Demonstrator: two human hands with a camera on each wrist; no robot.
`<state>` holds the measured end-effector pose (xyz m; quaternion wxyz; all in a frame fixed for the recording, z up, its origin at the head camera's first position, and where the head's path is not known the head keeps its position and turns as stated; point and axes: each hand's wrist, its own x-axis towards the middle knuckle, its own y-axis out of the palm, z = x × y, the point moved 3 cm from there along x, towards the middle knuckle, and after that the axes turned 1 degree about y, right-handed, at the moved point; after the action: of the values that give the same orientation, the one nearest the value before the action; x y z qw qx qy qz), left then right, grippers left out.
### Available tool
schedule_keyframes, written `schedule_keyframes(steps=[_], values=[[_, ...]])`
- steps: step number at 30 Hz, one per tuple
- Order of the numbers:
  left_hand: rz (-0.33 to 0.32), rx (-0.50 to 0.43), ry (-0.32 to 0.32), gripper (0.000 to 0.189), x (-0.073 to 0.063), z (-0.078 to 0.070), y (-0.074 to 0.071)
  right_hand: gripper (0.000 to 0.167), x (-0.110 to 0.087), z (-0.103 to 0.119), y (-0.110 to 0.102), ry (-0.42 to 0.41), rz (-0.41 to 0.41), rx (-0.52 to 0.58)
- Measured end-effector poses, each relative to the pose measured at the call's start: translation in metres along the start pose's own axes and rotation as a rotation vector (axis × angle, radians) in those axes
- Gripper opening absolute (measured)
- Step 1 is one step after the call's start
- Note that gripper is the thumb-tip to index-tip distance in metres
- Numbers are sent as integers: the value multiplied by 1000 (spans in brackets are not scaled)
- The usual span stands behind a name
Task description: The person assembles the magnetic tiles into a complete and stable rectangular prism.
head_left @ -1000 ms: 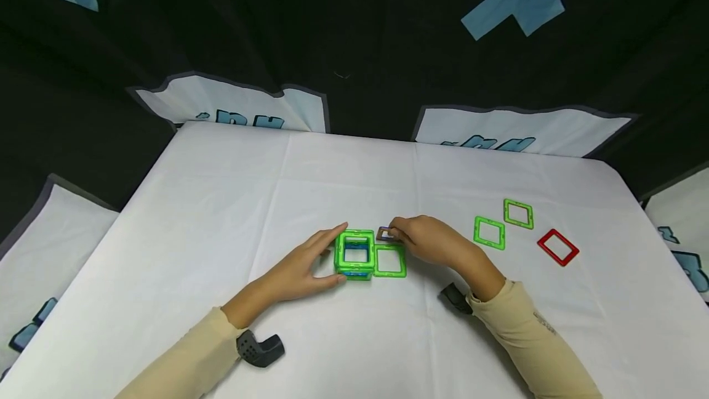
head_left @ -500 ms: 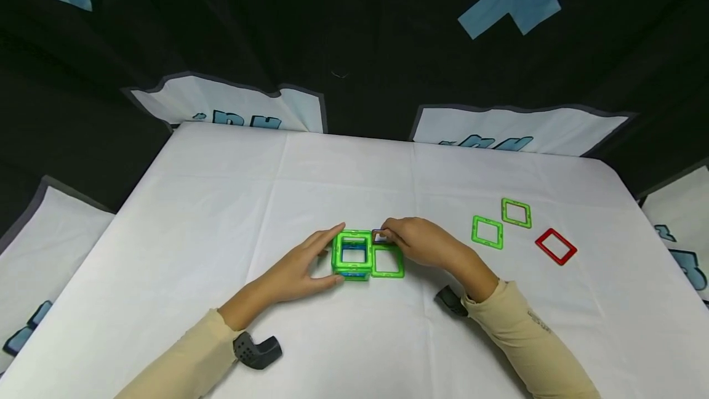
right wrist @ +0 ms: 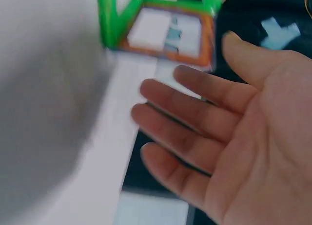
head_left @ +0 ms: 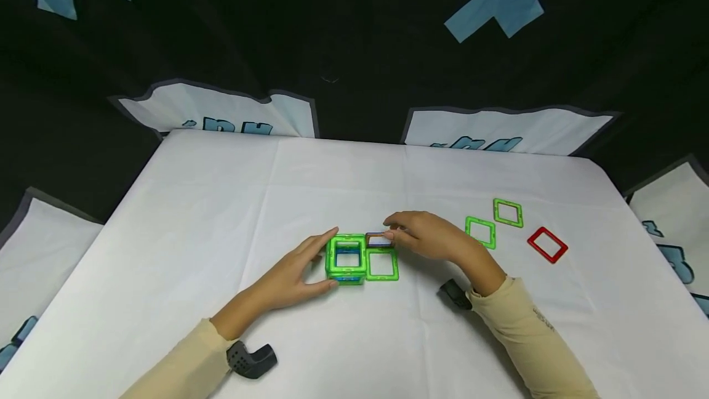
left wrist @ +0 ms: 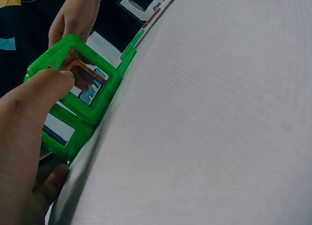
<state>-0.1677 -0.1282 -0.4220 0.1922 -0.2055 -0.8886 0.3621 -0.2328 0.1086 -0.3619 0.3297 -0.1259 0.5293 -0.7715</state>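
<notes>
In the head view, a cube of magnetic tiles (head_left: 348, 270), green with blue parts, stands on the white table. My left hand (head_left: 290, 276) grips it from the left, index finger at the far side and thumb at the near side; the thumb shows over the green frame in the left wrist view. A flat green tile (head_left: 382, 278) adjoins the cube on the right. Behind that stands an orange-brown square tile (right wrist: 165, 54), edge up. My right hand (head_left: 423, 236) hovers just right of this tile, fingers loosely extended and apart from it in the right wrist view.
Two loose green tiles (head_left: 481, 220) and a red tile (head_left: 540, 252) lie flat to the right, beyond my right hand. Black wrist devices (head_left: 252, 360) sit on both sleeves. Dark curtains (head_left: 354, 48) rise behind the table's far edge.
My right hand has let go of the orange-brown tile and drawn slightly back from it. That tile now stands beside the cube. The left hand keeps its hold.
</notes>
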Motion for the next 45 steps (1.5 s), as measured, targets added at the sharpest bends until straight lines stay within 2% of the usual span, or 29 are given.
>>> schedule_keyframes(steps=[4, 11, 15, 19, 23, 26, 29, 36, 41, 45], values=[[-2, -6, 1, 85, 0, -1, 0, 50, -11, -25, -16, 152, 36, -47], [-2, 0, -9, 84, 0, -1, 1, 78, -38, -78, -35, 484, 108, -242], [-10, 3, -1, 84, 0, 0, 1, 77, -44, -95, -36, 579, 173, -272], [-21, 5, 15, 84, -1, 1, 1, 67, -42, -99, -34, 591, 197, -261], [-24, 0, 23, 84, 0, 1, 1, 56, -39, -102, -34, 571, 188, -247], [-19, -4, 17, 84, 0, 1, 1, 58, -37, -101, -33, 553, 183, -235], [-14, -8, 12, 85, 0, 2, 1, 60, -35, -91, -33, 488, 150, -223], [-7, -7, 11, 85, 1, 1, 1, 57, -34, -38, -34, 236, -18, -167], [-9, -9, 13, 84, 1, 1, 1, 56, -33, -4, -29, 44, -111, -200], [-5, -9, 7, 84, 0, 2, 1, 54, -30, 15, -21, -66, -146, -244]])
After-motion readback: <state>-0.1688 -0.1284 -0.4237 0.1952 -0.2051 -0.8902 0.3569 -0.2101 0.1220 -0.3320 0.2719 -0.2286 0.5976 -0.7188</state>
